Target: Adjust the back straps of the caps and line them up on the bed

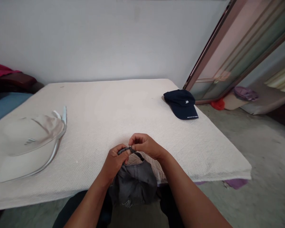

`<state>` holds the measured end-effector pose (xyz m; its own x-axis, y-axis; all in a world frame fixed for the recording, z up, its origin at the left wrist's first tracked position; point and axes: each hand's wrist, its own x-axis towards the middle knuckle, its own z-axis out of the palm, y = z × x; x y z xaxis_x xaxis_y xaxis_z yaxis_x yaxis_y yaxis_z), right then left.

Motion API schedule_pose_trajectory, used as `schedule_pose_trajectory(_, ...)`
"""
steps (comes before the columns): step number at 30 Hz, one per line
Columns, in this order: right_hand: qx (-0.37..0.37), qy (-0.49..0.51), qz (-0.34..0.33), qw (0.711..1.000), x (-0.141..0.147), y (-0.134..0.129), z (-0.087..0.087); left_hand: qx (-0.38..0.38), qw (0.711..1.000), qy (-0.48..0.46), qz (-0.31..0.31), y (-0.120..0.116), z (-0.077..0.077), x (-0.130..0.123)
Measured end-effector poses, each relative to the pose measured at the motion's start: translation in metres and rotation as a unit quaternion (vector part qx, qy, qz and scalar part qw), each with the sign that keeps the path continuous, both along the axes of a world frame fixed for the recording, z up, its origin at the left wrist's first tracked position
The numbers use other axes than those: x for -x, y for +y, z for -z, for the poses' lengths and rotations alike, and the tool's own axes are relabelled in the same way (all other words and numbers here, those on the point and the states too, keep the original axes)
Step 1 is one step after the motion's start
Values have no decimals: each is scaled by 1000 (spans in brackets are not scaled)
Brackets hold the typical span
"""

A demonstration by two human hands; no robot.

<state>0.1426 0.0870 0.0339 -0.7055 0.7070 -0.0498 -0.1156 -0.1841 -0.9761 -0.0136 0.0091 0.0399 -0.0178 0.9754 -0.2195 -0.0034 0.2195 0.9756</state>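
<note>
A dark grey cap (137,183) hangs at the near edge of the table, its strap end upward and its opening at the back showing. My left hand (115,161) pinches the strap from the left. From the right, the fingers of my right hand (144,145) are closed on the same strap, close beside the left fingertips. The buckle between the fingertips is mostly hidden. On the table's right side rests a navy cap (181,103) with small white lettering. Two pale caps, the upper one cream (35,133), lie overlapping at the left.
A white textured cloth covers the table (104,107), which meets the wall at the back. Dark red and blue fabrics (9,103) are at the far left. A glass door (218,57) and grey floor (270,148) are at the right.
</note>
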Motion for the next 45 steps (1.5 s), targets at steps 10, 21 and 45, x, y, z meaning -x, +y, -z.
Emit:
schedule_pose_trajectory(10, -11, -5, -5, 1000, -3, 0, 0, -11, 999, 34, 15, 1, 3, 0)
schedule_pose_trajectory(21, 6, 29, -23, 999, 2, -1, 3, -58, 997, 8, -49, -2, 6, -2)
schedule_pose_trajectory(45, -1, 11, -12, 1000, 5, -2, 6, 61, 995, -63, -55, 2, 13, 4)
